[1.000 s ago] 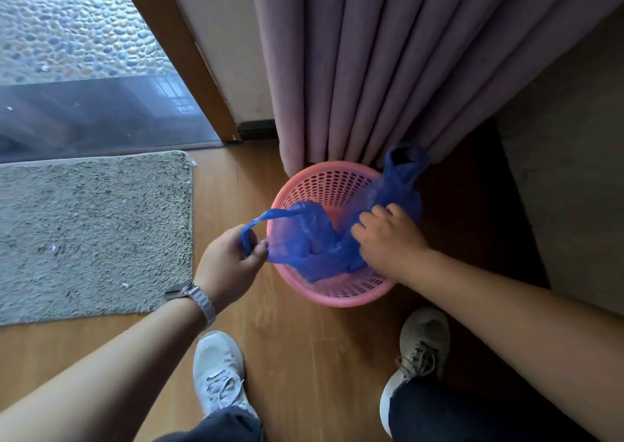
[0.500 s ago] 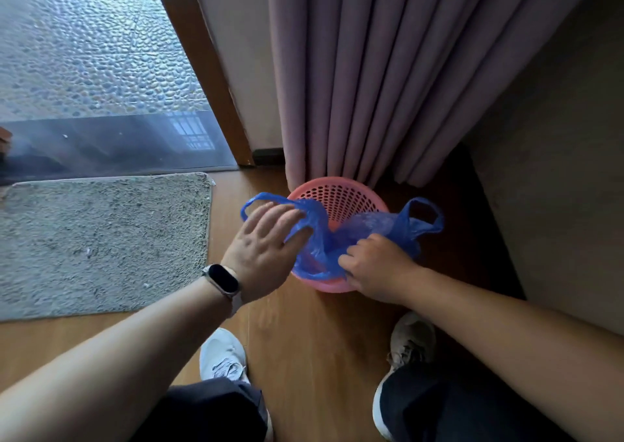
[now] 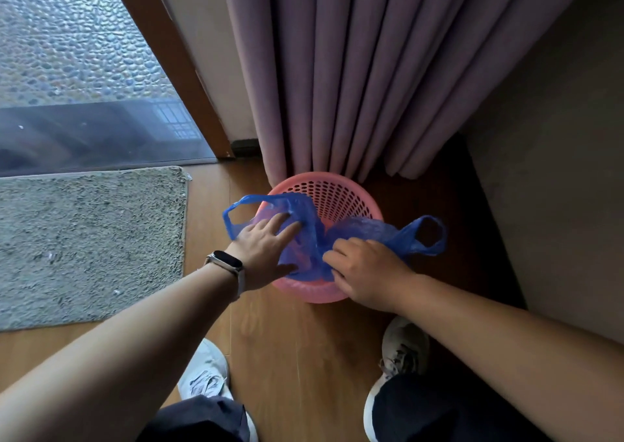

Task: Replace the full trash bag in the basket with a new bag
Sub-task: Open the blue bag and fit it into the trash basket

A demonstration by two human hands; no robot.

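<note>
A round pink perforated basket stands on the wood floor against the curtain. A thin blue plastic bag lies across its mouth, one handle loop hanging over the left rim and the other over the right rim. My left hand, with a watch on the wrist, presses flat on the bag at the left rim with its fingers spread. My right hand pinches the bag at the near rim, fingers curled into the plastic. The inside of the basket under the bag is mostly hidden.
A mauve curtain hangs right behind the basket. A grey shaggy mat lies to the left, before a glass door with a wooden frame. A dark wall closes the right side. My two shoes stand just short of the basket.
My left hand let go of the left handle loop and now lies flat on the bag, fingers spread. The right handle loop dropped over the right rim. The view pulled back from the basket.
</note>
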